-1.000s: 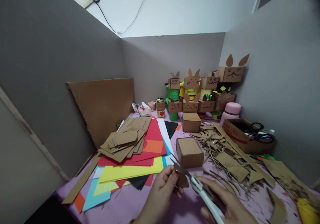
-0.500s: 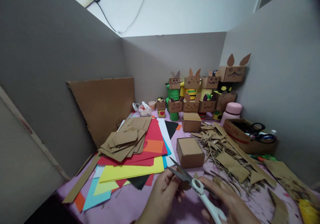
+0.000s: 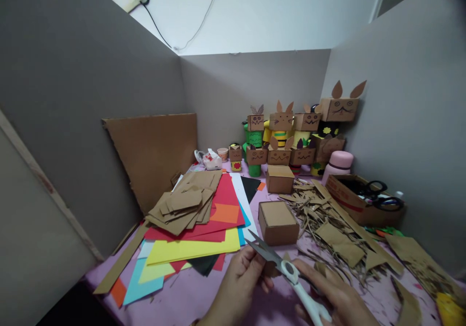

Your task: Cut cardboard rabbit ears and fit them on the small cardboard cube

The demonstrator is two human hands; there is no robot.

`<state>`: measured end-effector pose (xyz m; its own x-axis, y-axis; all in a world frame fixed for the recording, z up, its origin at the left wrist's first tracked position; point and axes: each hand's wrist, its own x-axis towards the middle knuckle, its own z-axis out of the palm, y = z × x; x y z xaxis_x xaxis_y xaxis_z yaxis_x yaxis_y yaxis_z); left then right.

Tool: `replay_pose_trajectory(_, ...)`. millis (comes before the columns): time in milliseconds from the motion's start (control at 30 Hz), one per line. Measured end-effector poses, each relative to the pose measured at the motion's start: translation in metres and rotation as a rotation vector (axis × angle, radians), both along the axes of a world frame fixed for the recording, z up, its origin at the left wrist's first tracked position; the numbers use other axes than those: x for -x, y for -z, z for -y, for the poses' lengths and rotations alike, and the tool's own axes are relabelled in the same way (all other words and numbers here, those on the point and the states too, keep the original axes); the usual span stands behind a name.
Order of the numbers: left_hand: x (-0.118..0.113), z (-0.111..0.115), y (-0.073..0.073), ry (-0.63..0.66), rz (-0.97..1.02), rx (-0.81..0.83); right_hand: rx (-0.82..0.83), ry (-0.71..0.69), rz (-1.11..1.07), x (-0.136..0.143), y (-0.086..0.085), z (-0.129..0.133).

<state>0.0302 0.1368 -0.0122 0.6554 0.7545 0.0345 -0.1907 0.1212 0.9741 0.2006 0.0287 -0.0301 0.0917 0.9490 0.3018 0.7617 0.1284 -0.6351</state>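
Note:
My right hand (image 3: 337,289) is closed around the white handles of a pair of scissors (image 3: 305,297). The blades point up and to the left, slightly parted, passing over the fingertips of my left hand (image 3: 238,282). Between thumb and fingers, that left hand pinches a small brown cardboard piece (image 3: 270,268), mostly hidden behind the blades and fingers. Just beyond the blades stands a closed cardboard box (image 3: 278,224), with a second small box (image 3: 279,179) behind it.
Left lie stacked cardboard pieces (image 3: 182,209) on coloured paper (image 3: 192,248). Cardboard scraps (image 3: 309,209) spread to the right, near a box of tools (image 3: 360,209) and a pink bottle (image 3: 338,163). Several cardboard animal figures (image 3: 280,156) stand at the back. Grey panels (image 3: 251,78) enclose the table.
The scissor blades have come slightly closer together. Both hands keep nearly the same place, and the view has shifted a little.

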Motion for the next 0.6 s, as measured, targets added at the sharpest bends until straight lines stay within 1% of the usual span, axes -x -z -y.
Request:
replay_pose_trajectory(100, 0.0, -0.0008, 0.0004, 0.003, -0.017, 0.0, -0.011, 0.012, 0.028, -0.0004, -0.0004, -0.001)
replay_pose_trajectory(367, 0.0026, -0.0004, -0.0041, 0.045, -0.067, -0.079, -0.003, 0.03, 0.106, -0.0007, -0.0058, -0.002)
replay_pose_trajectory(467, 0.002, -0.0004, -0.0055, 0.058, -0.074, -0.078, -0.005, 0.023, 0.087, -0.0011, -0.0058, -0.0002)
replay_pose_trajectory(600, 0.0007, 0.0, -0.0086, 0.074, -0.056, -0.042, -0.008, 0.02, 0.057, -0.0031, -0.0014, -0.0004)
